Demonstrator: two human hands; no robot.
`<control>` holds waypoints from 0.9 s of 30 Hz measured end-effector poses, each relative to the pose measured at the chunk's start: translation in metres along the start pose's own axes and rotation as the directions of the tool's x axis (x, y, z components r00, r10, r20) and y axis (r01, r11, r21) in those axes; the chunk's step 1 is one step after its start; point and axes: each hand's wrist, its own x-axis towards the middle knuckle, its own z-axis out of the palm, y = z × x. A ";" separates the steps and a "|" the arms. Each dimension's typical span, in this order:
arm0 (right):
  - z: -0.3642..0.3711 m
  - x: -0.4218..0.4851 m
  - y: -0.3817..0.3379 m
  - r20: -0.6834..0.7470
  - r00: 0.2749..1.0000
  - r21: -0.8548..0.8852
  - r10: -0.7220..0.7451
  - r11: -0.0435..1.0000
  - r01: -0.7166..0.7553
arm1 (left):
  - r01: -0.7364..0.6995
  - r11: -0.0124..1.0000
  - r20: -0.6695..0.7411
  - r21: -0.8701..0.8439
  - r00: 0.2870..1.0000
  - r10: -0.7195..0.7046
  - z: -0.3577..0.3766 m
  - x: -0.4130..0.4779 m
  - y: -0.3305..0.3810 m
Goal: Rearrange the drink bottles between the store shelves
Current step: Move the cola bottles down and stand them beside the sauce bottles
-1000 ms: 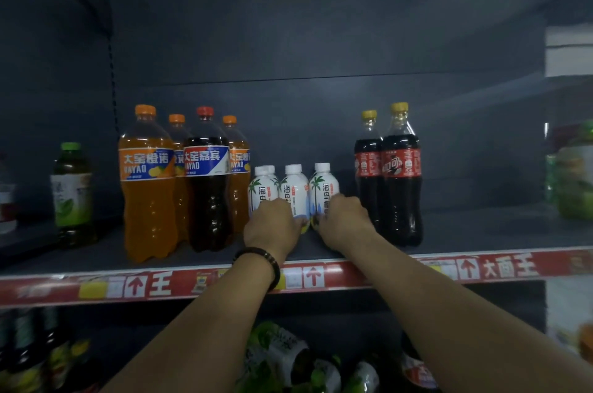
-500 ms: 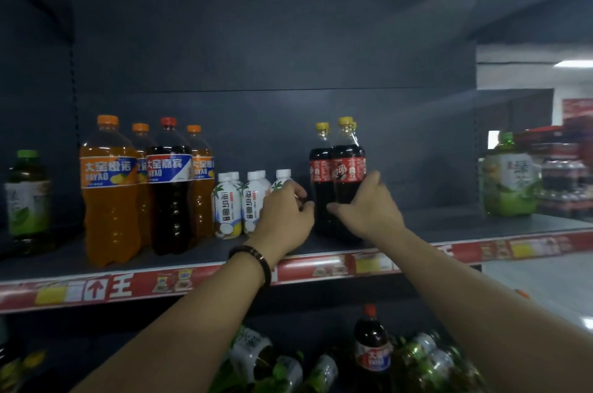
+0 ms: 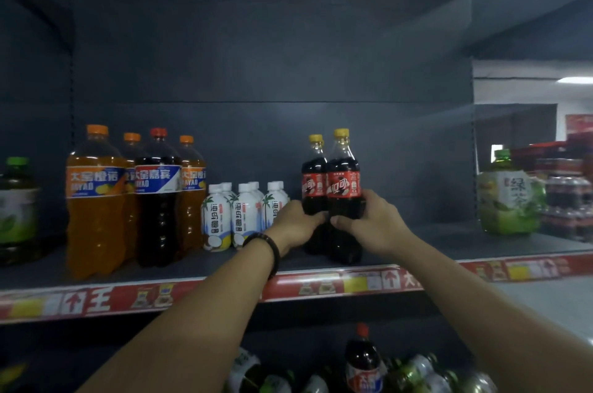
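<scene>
Two dark cola bottles with yellow caps and red labels stand on the shelf (image 3: 417, 245). My left hand (image 3: 296, 226) wraps the rear cola bottle (image 3: 313, 181) at its lower body. The front cola bottle (image 3: 343, 181) is gripped by my right hand (image 3: 369, 221) from the right side. The fingertips of both hands nearly meet between the two bottles. Small white coconut-drink bottles (image 3: 218, 216) stand in a row just left of my left hand.
Large orange soda bottles (image 3: 94, 200) and a dark soda bottle (image 3: 157, 200) stand at the left. A green tea bottle (image 3: 510, 197) sits at the far right, another (image 3: 16, 209) at the far left. Several bottles (image 3: 362, 363) lie on the lower shelf.
Both hands left the white coconut bottles, moved right and closed on the two cola bottles. The view has shifted right.
</scene>
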 end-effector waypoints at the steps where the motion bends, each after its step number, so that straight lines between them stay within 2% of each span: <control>1: -0.003 -0.003 0.000 0.000 1.000 -0.002 -0.018 1.000 0.018 | 0.001 1.000 0.017 0.021 1.000 -0.001 -0.005 -0.005 0.001; 4: -0.006 -0.016 -0.008 -0.015 0.999 0.024 -0.045 0.999 0.046 | -0.016 1.000 0.070 -0.005 0.997 0.016 -0.020 -0.025 0.004; 7: -0.003 -0.026 -0.020 -0.021 0.998 0.062 -0.053 0.997 0.055 | -0.026 0.990 0.071 -0.135 0.997 0.036 -0.027 -0.046 0.004; 12: 0.002 -0.052 -0.042 0.017 0.994 0.125 -0.107 0.987 0.104 | -0.077 0.983 -0.018 -0.169 0.997 0.075 -0.056 -0.101 0.004; 15: 0.023 -0.078 -0.066 0.104 0.982 0.176 -0.155 0.975 0.135 | -0.093 0.986 -0.128 -0.140 0.989 0.075 -0.079 -0.154 -0.010; 20: 0.097 -0.132 -0.100 0.237 0.942 0.295 -0.238 0.941 0.164 | -0.114 0.983 -0.365 -0.146 0.930 0.054 -0.114 -0.271 -0.063; 24: 0.178 -0.183 -0.103 0.357 0.893 0.361 -0.273 0.922 0.138 | 0.004 0.990 -0.389 -0.144 0.919 -0.061 -0.127 -0.344 -0.147; 27: 0.245 -0.220 -0.095 0.452 0.856 0.324 -0.250 0.940 0.104 | 0.100 0.971 -0.456 -0.216 0.869 -0.191 -0.129 -0.382 -0.210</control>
